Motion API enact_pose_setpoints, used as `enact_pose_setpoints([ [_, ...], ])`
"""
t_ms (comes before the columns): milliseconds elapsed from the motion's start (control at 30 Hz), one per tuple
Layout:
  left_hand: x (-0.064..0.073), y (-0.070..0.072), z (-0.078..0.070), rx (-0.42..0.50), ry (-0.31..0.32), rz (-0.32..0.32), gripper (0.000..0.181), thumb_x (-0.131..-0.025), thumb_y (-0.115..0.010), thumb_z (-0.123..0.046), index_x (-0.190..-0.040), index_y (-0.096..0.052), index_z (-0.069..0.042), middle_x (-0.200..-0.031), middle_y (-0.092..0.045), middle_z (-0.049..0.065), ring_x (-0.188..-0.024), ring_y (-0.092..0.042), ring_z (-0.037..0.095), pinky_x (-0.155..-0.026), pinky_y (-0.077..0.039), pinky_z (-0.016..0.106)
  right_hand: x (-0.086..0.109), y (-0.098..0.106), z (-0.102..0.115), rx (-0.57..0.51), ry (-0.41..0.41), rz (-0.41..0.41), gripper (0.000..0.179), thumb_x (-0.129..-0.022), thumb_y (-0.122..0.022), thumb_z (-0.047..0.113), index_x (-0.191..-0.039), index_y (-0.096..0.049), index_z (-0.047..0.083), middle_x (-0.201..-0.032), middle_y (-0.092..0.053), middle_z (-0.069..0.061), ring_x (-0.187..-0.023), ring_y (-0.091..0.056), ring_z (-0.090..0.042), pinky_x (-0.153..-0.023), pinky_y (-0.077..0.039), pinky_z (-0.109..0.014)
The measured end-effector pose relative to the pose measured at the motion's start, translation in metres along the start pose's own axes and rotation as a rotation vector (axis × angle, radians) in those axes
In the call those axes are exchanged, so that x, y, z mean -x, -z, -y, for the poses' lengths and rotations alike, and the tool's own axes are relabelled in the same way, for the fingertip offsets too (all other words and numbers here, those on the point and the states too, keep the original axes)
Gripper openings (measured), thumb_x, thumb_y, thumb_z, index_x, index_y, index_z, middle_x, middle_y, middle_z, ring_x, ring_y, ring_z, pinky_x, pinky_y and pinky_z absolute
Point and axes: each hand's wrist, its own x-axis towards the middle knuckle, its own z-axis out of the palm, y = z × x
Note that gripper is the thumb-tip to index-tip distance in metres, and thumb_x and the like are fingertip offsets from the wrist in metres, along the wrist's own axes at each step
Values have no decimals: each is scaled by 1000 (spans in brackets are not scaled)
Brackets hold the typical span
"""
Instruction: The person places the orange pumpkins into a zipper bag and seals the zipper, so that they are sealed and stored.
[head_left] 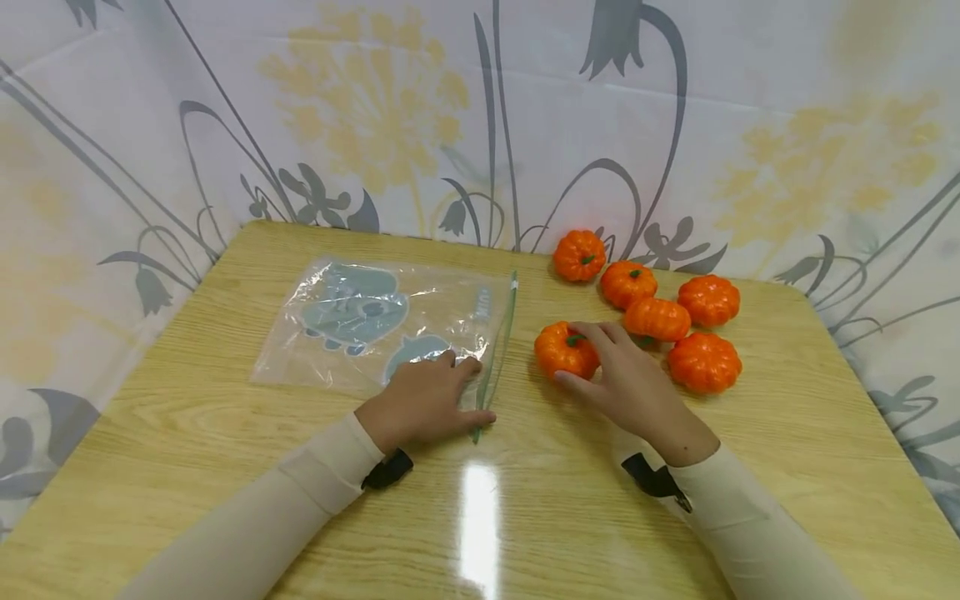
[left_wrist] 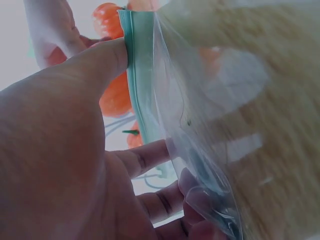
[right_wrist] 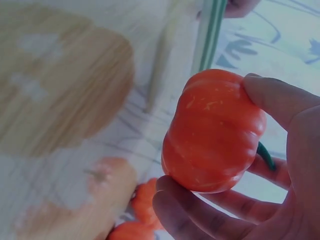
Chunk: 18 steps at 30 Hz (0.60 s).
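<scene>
A clear zip bag with pale blue printed shapes lies on the left half of the table. My left hand holds it at its green-edged mouth; in the left wrist view the thumb touches the green zip strip and the other fingers bend against the film. To the right of the bag, my right hand grips a small orange toy pumpkin with a green stem. Close up in the right wrist view, thumb and fingers sit around that pumpkin.
Several more orange pumpkins cluster behind and right of my right hand, among them one at the back and one at the right front. The wood-grain table meets a flower-patterned cloth at its back and sides.
</scene>
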Motion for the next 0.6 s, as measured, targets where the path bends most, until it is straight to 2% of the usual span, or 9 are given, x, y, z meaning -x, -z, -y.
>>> enact_pose_setpoints([
  [333,-2,-2,-1,-33,3,1,76,-87,-56,-73,-143,-50,-22,-124,-62,12,-96,-66,28,-69,-52,43,-15,-6,17,-54,31,-1,68,-91,-72,43,-146,-46,14,-139,-51,-18,-115,-59,-39,-95,-51,-54],
  [600,2,-1,-4,-9,29,17,70,-89,-52,-73,-137,-53,-21,-115,-63,11,-82,-63,27,-59,-47,41,-17,-15,21,-133,30,44,69,-89,-74,43,-146,-46,13,-139,-51,-16,-120,-58,-36,-102,-48,-53],
])
